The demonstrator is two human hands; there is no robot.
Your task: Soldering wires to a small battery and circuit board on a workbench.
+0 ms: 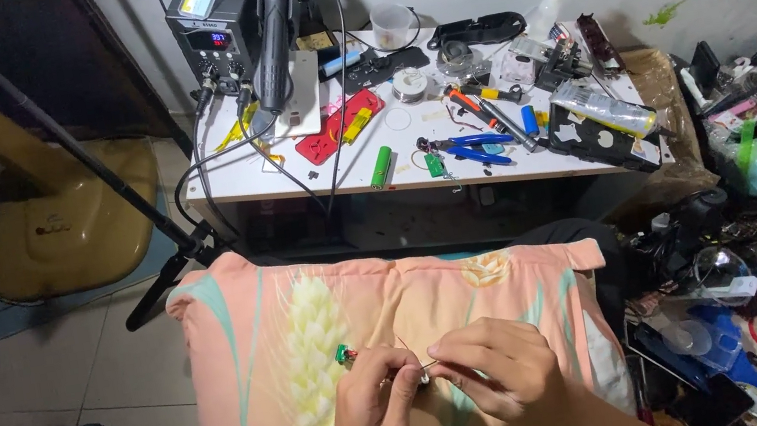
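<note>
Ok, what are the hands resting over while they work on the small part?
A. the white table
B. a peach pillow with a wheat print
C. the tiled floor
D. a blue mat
B: both hands, left hand and right hand, sit over the peach pillow, short of the white table.

Peach pillow (251, 365) — pale wheat print, teal streaks; green cylinder cell (381, 167).

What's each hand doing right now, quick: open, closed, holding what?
Left hand: closed, pinching a small green component with thin wire leads.
Right hand: closed, fingertips pinching the thin wire over the peach pillow.
</note>
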